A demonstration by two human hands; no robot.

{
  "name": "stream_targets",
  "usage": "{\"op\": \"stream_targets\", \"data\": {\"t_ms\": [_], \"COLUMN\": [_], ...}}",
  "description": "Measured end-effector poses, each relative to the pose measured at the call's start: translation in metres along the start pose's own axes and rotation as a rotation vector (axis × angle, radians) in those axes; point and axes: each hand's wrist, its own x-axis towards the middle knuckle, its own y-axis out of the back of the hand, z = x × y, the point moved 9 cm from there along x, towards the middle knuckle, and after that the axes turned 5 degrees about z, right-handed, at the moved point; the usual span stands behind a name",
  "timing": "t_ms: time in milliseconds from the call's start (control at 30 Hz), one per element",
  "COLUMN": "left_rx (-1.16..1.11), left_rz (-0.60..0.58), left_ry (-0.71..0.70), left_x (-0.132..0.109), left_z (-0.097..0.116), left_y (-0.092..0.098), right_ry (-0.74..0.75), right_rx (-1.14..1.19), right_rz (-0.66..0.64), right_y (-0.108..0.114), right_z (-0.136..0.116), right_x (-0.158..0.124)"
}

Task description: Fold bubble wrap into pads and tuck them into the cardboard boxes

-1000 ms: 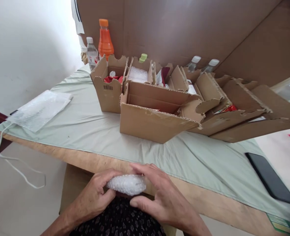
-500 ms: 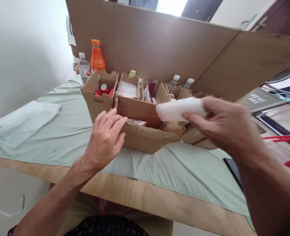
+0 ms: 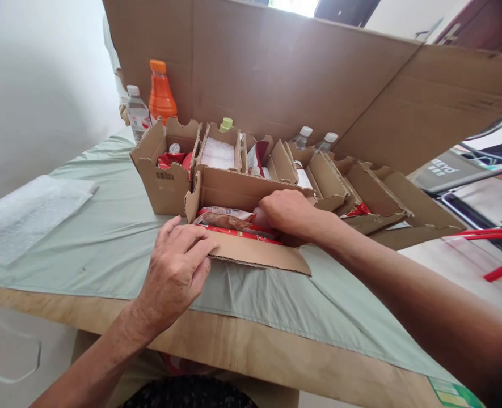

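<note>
In front of me stands an open cardboard box (image 3: 259,255), its front wall leaning outward. My left hand (image 3: 178,266) is at the left end of that wall, fingers closed over the edge and the thumb on the outer side. Several red and brown snack packets (image 3: 233,221) lie inside the box. My right hand (image 3: 289,212) reaches down into its right part, fingers closed. A small whitish piece of the white wrapped bundle (image 3: 260,216) shows beside the fingers; most of it is hidden by the hand and the box.
Behind stands a row of cardboard bins (image 3: 165,187) with wrapped goods. An orange drink bottle (image 3: 161,93) and clear bottles (image 3: 138,113) stand at the back. A tall cardboard panel (image 3: 268,73) closes off the rear. Bubble wrap (image 3: 25,212) lies left; a red stool (image 3: 501,243) is right.
My right hand has moved left and down into the box with the white bundle. The front wall now leans further outward under my left hand, showing more of the packets.
</note>
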Motion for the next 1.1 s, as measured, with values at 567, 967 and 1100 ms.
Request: {"op": "stream_targets", "data": {"t_ms": [567,967,1100], "left_rx": [0.131,0.286,0.310], "left_rz": [0.040,-0.330,-0.248], "left_ry": [0.290,0.195,0.215], "left_x": [-0.104,-0.167,-0.165], "left_z": [-0.039,-0.047,-0.045], "left_y": [0.011,-0.013,-0.010], "right_ry": [-0.242,-0.398,-0.418], "right_rx": [0.229,0.127,0.115], "right_rz": [0.777,0.519,0.562], "right_y": [0.022,-0.145,-0.142], "right_z": [0.037,-0.021,-0.020], "right_x": [-0.244,-0.327,-0.330]}}
